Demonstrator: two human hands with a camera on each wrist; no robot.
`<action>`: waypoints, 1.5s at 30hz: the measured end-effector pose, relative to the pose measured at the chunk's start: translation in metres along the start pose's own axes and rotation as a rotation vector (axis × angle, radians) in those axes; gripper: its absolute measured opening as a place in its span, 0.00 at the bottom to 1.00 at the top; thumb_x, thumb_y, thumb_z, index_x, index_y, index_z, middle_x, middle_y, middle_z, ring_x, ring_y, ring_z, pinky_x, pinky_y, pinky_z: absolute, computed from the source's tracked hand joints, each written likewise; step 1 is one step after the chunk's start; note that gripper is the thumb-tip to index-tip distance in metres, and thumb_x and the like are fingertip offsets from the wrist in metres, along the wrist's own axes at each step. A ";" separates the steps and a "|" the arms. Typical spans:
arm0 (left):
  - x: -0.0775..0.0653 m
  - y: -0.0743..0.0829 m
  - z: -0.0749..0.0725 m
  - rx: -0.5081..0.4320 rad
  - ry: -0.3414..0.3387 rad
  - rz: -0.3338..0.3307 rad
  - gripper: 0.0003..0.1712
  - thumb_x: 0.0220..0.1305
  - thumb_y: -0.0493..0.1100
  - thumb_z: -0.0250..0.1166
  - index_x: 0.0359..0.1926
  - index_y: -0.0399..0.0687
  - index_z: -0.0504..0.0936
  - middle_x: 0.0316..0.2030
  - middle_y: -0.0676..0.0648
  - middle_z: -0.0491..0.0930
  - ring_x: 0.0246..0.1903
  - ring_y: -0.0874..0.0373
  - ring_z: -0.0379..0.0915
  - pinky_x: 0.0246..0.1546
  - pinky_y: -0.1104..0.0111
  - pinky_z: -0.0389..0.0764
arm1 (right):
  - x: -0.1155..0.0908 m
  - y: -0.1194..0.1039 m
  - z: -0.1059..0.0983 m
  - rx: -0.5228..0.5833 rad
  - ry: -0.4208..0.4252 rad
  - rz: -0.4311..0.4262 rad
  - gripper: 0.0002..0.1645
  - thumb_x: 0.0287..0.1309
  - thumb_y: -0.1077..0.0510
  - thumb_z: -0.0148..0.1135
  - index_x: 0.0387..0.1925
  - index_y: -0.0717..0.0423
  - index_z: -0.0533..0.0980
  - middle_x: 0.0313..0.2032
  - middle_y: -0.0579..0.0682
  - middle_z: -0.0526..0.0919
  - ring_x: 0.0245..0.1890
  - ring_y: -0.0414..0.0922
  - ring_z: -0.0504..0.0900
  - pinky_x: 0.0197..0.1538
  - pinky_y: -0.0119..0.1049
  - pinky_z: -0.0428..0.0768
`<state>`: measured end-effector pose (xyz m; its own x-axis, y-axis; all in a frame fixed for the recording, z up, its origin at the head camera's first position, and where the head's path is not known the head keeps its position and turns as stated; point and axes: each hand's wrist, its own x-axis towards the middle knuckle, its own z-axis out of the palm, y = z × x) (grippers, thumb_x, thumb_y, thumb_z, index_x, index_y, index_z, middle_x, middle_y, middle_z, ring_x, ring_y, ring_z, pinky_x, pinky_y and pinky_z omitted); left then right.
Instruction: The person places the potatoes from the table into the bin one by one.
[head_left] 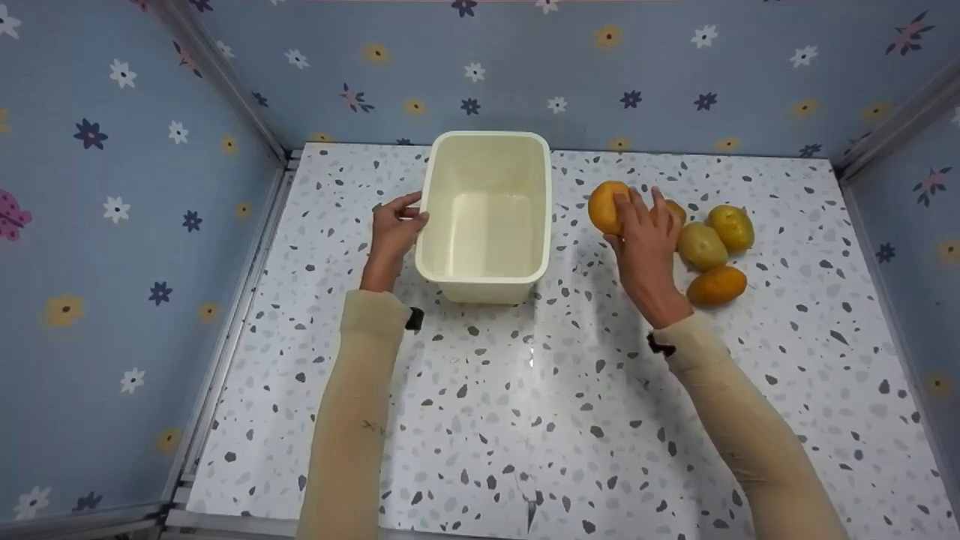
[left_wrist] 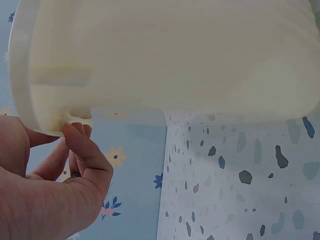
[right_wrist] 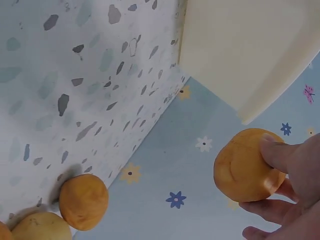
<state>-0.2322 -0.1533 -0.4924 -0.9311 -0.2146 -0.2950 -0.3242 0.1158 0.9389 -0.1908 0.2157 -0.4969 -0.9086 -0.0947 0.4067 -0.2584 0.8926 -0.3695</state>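
An upright cream plastic bin (head_left: 482,292) stands near the back of the table, its inside bare. At its left rim, my left hand (head_left: 395,229) pinches the edge between thumb and fingers; the left wrist view shows the fingers (left_wrist: 87,150) at a small opening below the rim. To the right of the bin, my right hand (head_left: 646,244) holds a roundish orange-coloured fruit (right_wrist: 245,165) by thumb and fingertips, above the table. A second orange-coloured fruit (right_wrist: 84,202) lies partly hidden behind that hand in the head view. I cannot tell the exact kind of fruit.
Right of my right hand lie two yellowish fruits (head_left: 703,246) close together and an oblong orange-coloured fruit (head_left: 717,286). The speckled white table (head_left: 480,420) is bordered by blue flowered walls (head_left: 517,67) at the back and sides.
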 end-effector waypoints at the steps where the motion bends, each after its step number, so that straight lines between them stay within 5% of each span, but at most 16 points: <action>1: 0.000 0.000 0.000 0.003 0.000 -0.005 0.26 0.74 0.34 0.63 0.71 0.42 0.78 0.51 0.42 0.78 0.44 0.55 0.77 0.46 0.67 0.82 | 0.001 -0.002 0.000 0.002 0.006 -0.012 0.35 0.65 0.62 0.72 0.71 0.58 0.70 0.73 0.64 0.71 0.78 0.67 0.59 0.73 0.65 0.56; 10: -0.003 -0.001 0.000 0.017 0.002 0.036 0.26 0.74 0.34 0.63 0.70 0.40 0.78 0.50 0.41 0.78 0.42 0.56 0.75 0.43 0.69 0.79 | 0.015 -0.019 -0.002 0.010 -0.039 -0.035 0.36 0.69 0.62 0.69 0.74 0.56 0.68 0.76 0.62 0.67 0.80 0.65 0.56 0.77 0.63 0.52; 21: -0.002 0.001 -0.001 0.026 -0.001 -0.002 0.26 0.75 0.36 0.63 0.71 0.44 0.78 0.52 0.42 0.79 0.45 0.56 0.77 0.46 0.68 0.81 | 0.027 -0.036 -0.003 -0.015 -0.057 -0.069 0.36 0.71 0.59 0.67 0.76 0.54 0.67 0.77 0.61 0.66 0.80 0.63 0.57 0.78 0.63 0.52; 29: -0.001 -0.002 0.000 0.000 -0.012 0.069 0.25 0.73 0.33 0.63 0.70 0.38 0.78 0.48 0.41 0.78 0.42 0.57 0.73 0.42 0.69 0.78 | 0.037 -0.049 -0.001 -0.021 -0.102 -0.073 0.36 0.72 0.58 0.66 0.77 0.52 0.66 0.78 0.61 0.65 0.80 0.62 0.56 0.78 0.63 0.51; 45: -0.001 -0.002 0.000 0.022 0.005 0.022 0.25 0.74 0.35 0.63 0.70 0.42 0.79 0.50 0.41 0.79 0.43 0.55 0.77 0.43 0.69 0.80 | 0.055 -0.072 0.007 -0.011 -0.169 -0.102 0.37 0.74 0.57 0.64 0.78 0.51 0.63 0.78 0.59 0.64 0.79 0.62 0.57 0.79 0.60 0.50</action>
<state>-0.2309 -0.1536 -0.4941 -0.9372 -0.2170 -0.2729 -0.3068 0.1417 0.9412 -0.2240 0.1431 -0.4536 -0.9204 -0.2564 0.2952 -0.3489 0.8793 -0.3242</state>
